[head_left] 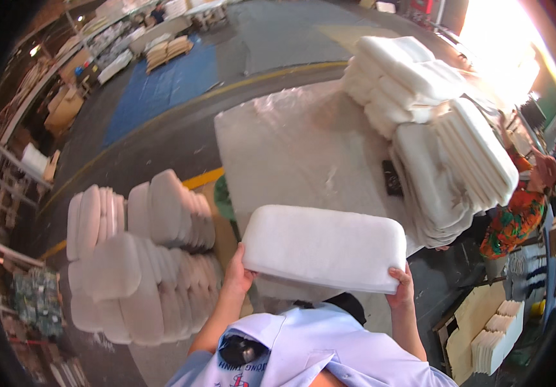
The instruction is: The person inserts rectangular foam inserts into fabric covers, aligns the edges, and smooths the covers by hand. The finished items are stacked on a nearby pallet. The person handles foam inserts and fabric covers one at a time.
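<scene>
A white, rounded, padded cushion (325, 248) is held level in front of my body, at the near edge of a plastic-covered table (291, 155). My left hand (237, 273) grips its left end, and my right hand (402, 285) is closed round the near right corner with the fingers on top. Part of each hand is hidden beneath the pad. On the table's right side, white padded pieces (407, 74) lie in a tall pile. Closer to me, more pads (436, 177) are stacked, some of them tilted on edge.
Several rows of pale cushions (146, 290) stand packed together at my left. A person in orange floral clothing (516, 222) is beyond the table on the right. At lower right, white pads (497, 335) sit on a cardboard-covered surface. A blue floor area (162, 84) lies far left.
</scene>
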`<action>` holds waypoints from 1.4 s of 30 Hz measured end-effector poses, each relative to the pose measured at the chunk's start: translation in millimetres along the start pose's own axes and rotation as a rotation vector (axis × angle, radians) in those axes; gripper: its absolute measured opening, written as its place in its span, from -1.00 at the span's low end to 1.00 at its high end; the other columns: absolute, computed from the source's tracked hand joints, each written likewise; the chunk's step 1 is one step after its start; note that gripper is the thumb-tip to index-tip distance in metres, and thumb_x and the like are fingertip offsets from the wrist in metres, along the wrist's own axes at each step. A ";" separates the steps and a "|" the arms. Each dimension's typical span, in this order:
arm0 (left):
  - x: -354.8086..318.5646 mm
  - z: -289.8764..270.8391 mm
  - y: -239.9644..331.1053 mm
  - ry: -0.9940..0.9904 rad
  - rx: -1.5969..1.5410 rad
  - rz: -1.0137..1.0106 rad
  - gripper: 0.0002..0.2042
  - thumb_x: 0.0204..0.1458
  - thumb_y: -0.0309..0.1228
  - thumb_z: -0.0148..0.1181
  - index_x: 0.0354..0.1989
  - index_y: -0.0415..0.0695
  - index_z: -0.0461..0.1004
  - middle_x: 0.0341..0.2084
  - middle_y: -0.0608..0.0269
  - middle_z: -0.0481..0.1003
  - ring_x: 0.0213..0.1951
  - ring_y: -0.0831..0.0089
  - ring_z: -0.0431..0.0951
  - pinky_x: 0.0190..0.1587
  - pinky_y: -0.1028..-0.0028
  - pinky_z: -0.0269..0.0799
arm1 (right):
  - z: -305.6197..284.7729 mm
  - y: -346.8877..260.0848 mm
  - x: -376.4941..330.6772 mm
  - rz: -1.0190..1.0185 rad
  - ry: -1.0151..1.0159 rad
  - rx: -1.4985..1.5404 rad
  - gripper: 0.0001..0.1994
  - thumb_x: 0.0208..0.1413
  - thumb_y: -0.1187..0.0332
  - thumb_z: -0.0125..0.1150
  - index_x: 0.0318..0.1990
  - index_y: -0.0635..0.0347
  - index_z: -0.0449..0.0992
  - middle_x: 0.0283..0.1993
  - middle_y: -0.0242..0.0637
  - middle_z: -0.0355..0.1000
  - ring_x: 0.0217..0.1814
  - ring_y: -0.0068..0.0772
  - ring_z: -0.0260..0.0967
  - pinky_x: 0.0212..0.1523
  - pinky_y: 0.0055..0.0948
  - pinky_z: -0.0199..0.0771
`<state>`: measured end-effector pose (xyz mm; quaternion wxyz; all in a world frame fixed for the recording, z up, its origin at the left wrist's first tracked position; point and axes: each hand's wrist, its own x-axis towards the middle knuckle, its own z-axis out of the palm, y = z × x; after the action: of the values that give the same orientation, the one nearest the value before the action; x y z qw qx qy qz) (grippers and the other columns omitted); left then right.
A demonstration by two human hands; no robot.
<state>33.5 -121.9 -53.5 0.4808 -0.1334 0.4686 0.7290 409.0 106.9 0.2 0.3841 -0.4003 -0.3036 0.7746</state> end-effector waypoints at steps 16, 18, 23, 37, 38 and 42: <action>-34.4 -92.4 -11.8 0.233 0.384 0.069 -0.51 0.36 0.13 0.01 0.18 0.01 0.47 -0.10 0.30 0.60 -0.01 0.44 0.56 -0.06 0.33 0.44 | -33.9 64.9 30.0 0.239 0.162 -0.582 -0.27 0.20 0.30 0.39 0.46 0.27 0.20 0.27 -0.05 0.43 0.28 -0.19 0.41 0.30 -0.18 0.38; -32.6 -99.0 -3.2 0.238 0.465 0.091 -0.52 0.38 0.15 -0.04 0.14 0.01 0.47 -0.12 0.30 0.60 -0.02 0.46 0.54 -0.06 0.32 0.43 | -22.3 65.8 27.0 0.198 0.171 -0.655 -0.30 0.37 0.14 0.22 0.51 0.28 0.14 0.37 0.02 0.36 0.37 -0.20 0.35 0.36 -0.20 0.31; -14.6 -75.6 -20.1 0.069 0.411 -0.017 -0.49 0.41 0.17 -0.15 0.07 -0.01 0.49 -0.18 0.32 0.59 -0.18 0.45 0.53 -0.11 0.32 0.40 | -46.8 93.5 31.5 0.285 0.071 -0.698 -0.30 0.46 -0.11 -0.04 0.51 0.24 0.18 0.48 -0.04 0.28 0.48 -0.18 0.22 0.42 -0.14 0.24; 44.8 -25.2 19.6 0.161 0.575 0.260 -0.30 0.41 0.22 -0.19 0.21 -0.26 0.44 0.07 0.12 0.56 0.08 0.21 0.56 0.15 0.23 0.47 | 20.5 67.5 94.8 0.080 0.266 -1.097 -0.38 0.42 -0.18 -0.03 0.17 0.27 0.50 -0.01 -0.21 0.52 0.00 -0.29 0.41 0.06 -0.23 0.42; 38.9 -30.8 22.6 0.151 0.581 0.293 -0.29 0.41 0.22 -0.19 0.22 -0.28 0.44 0.09 0.11 0.55 0.12 0.18 0.55 0.19 0.22 0.45 | 28.9 57.5 92.3 0.014 0.257 -1.013 -0.40 0.43 -0.16 -0.04 0.16 0.28 0.50 0.00 -0.20 0.53 0.01 -0.27 0.41 0.07 -0.22 0.42; -7.3 -22.9 39.4 0.066 0.164 0.314 -0.29 0.40 0.24 -0.19 0.18 -0.26 0.46 0.14 0.12 0.52 0.15 0.19 0.53 0.19 0.20 0.45 | 39.0 41.2 55.5 -0.234 0.236 -0.664 -0.45 0.49 -0.09 -0.11 0.05 0.31 0.52 -0.08 -0.23 0.54 -0.03 -0.33 0.43 0.07 -0.27 0.43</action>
<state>-1.3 -148.5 -38.9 0.3548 -0.0428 0.5573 0.7495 339.9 125.6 -34.0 0.3517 -0.5523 -0.5356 0.5334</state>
